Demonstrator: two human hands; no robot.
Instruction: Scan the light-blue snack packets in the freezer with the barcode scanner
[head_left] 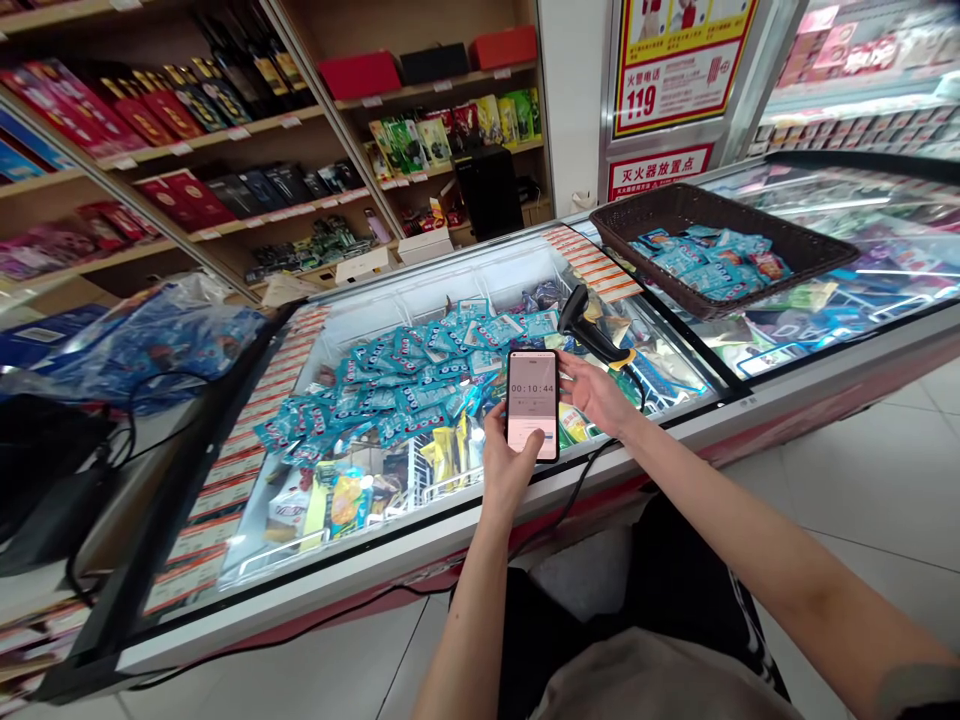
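A smartphone [532, 400] with a lit screen reading 00:10:44 is held upright over the chest freezer [465, 530]. My left hand [508, 462] grips its lower edge, thumb resting on the screen. My right hand [596, 392] holds the phone's right side with fingers behind it. A black and yellow barcode scanner [589, 325] lies on the freezer's glass just beyond my right hand, its cable running down the front. Below the phone, the freezer holds a heap of teal ice-cream packets [390, 385].
A dark wicker basket [675, 215] with blue packets sits on the neighbouring freezer [862, 300] to the right. Blue plastic bags [142, 340] and a black device [45, 470] lie at the left. Shelves of boxed goods [225, 130] stand behind. Tiled floor [862, 470] lies at the right.
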